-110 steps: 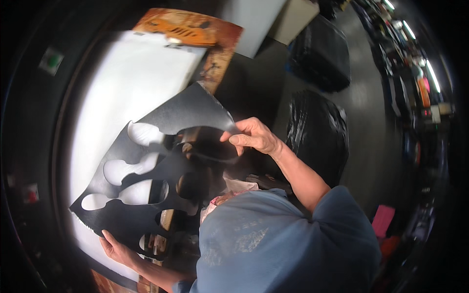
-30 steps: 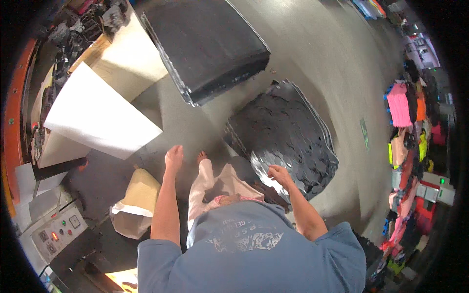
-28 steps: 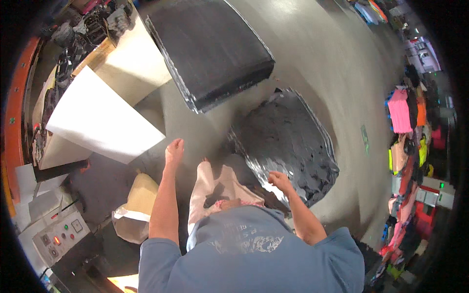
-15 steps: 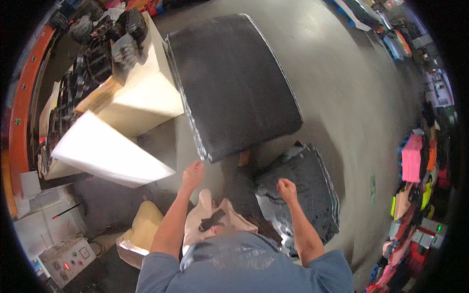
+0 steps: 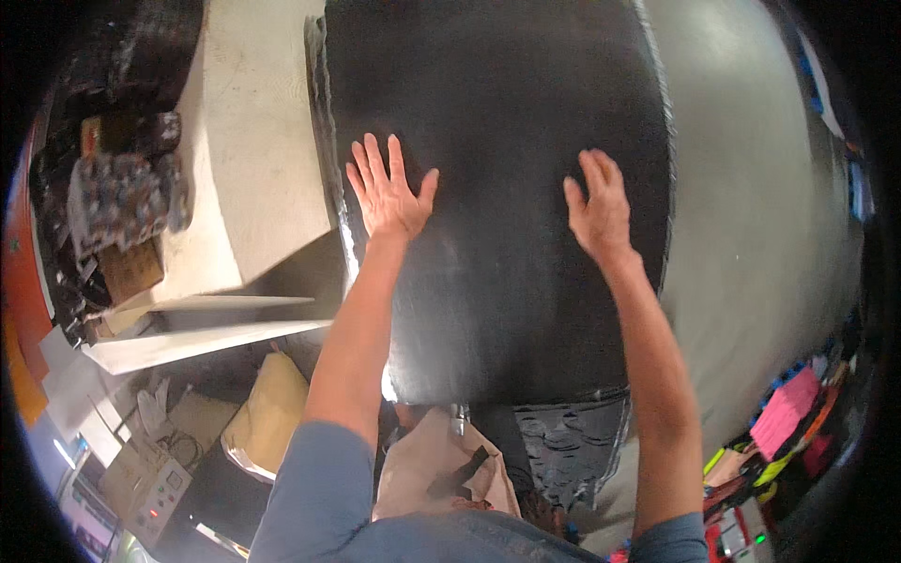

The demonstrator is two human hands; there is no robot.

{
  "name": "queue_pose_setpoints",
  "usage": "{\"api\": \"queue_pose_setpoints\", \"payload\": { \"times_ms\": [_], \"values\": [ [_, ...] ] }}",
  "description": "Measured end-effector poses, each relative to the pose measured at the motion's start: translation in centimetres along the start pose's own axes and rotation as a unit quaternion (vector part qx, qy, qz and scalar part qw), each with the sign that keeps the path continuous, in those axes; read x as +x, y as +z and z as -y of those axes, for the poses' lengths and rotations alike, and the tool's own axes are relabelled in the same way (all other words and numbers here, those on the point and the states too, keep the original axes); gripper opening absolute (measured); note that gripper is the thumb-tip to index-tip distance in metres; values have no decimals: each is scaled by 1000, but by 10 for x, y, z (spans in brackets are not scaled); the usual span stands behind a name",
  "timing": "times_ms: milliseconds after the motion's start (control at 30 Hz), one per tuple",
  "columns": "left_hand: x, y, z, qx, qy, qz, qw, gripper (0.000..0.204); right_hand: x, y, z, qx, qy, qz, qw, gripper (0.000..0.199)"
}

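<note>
We've got both hands flat on the black sheet stack [image 5: 497, 141] right now. Left hand [image 5: 389, 192] sits near the stack's left edge, right hand [image 5: 599, 208] closer to the right edge, fingers [image 5: 375, 155] spread wide on both and holding nothing, palms just pressing on the top sheet.

For doing this bit well, our guess is that even pressure matters most: keep the palms flat, hands well apart like they are, so the top layer lies smooth and doesn't bunch up or slide off the ones below. Worth watching that left edge too, since the layers look a little ragged there.

The stack itself is a big matte black slab of thin sheets, rounded at the corners, with a slightly shiny, frayed rim showing the layers. It fills most of the middle of the view, sitting just beside a pale desk [image 5: 253, 169] on the left, with grey floor [image 5: 751, 216] off to the right. Another crinkly dark sheet [image 5: 572, 450] lies near its near edge.
</note>
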State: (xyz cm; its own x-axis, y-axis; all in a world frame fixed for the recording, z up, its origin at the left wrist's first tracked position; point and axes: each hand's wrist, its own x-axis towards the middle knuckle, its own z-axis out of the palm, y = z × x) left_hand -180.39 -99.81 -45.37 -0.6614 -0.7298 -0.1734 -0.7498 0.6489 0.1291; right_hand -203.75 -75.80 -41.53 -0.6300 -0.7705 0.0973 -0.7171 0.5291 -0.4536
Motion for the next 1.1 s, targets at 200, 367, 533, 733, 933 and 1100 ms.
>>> {"api": "queue_pose_setpoints", "payload": {
  "times_ms": [200, 367, 533, 733, 933, 1100],
  "values": [
    [0, 1, 6, -64, 26, -38, 997, 115, 220, 84, -30, -119, -58, 0, 991, 67],
    [3, 0, 6, -109, -16, 26, 994, 119, 376, 118, -37, -207, -61, 75, 973, 101],
    [-1, 8, 10, -122, -5, 28, 992, 120, 433, 114, -28, -209, -6, 183, 961, 126],
    [1, 1, 8, -109, -25, 70, 991, 117, 441, 98, -4, -235, -20, 169, 957, 125],
    [2, -3, 7, -102, -19, 50, 993, 113, 426, 78, 5, -270, -61, 124, 953, 103],
    [5, -5, 6, -70, -42, 108, 991, 105, 410, 64, 11, -278, -68, 133, 949, 59]
  ]
}}
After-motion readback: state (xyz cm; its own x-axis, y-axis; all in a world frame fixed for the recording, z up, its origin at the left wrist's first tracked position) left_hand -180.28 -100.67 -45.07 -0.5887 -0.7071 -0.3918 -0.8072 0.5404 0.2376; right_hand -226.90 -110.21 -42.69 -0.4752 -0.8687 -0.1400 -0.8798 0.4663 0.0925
